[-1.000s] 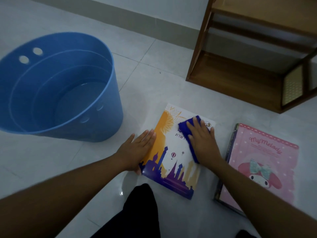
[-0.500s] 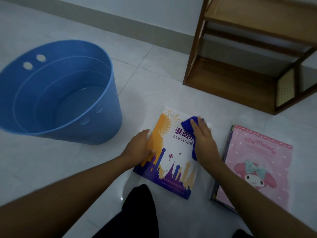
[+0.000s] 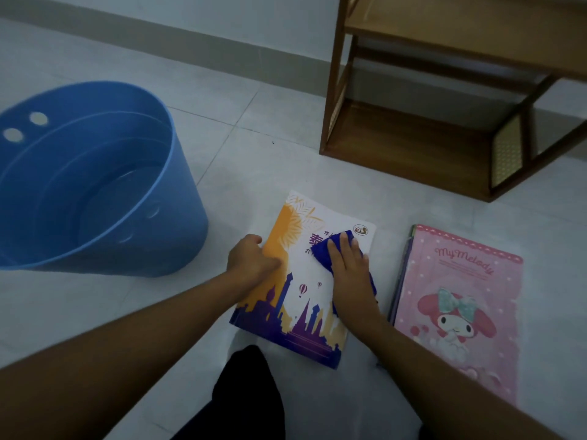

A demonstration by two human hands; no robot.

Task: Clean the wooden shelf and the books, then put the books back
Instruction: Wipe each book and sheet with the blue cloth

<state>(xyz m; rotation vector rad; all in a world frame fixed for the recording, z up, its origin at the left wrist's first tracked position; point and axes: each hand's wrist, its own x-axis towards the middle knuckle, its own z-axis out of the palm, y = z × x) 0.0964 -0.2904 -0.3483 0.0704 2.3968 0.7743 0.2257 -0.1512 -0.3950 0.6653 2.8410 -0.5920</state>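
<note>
A book with an orange sun and a purple skyline (image 3: 301,300) lies flat on the tiled floor in front of me. My left hand (image 3: 251,262) grips its left edge, fingers curled, thumb on the cover. My right hand (image 3: 349,274) presses flat on a dark blue cloth (image 3: 320,252) over the cover's upper right part. A pink My Melody book (image 3: 457,306) lies flat to the right, on top of another thin book. The wooden shelf (image 3: 413,144) stands at the back right, and its visible boards hold nothing.
A large blue bucket (image 3: 178,173) with water in the bottom stands on the floor to the left, close to the skyline book. A grey skirting runs along the wall behind. My dark-clothed knee (image 3: 247,392) sits just below the book.
My left hand went from lying flat on the cover to gripping the book's left edge. My right hand slid the cloth across the upper cover, uncovering the logo at the corner.
</note>
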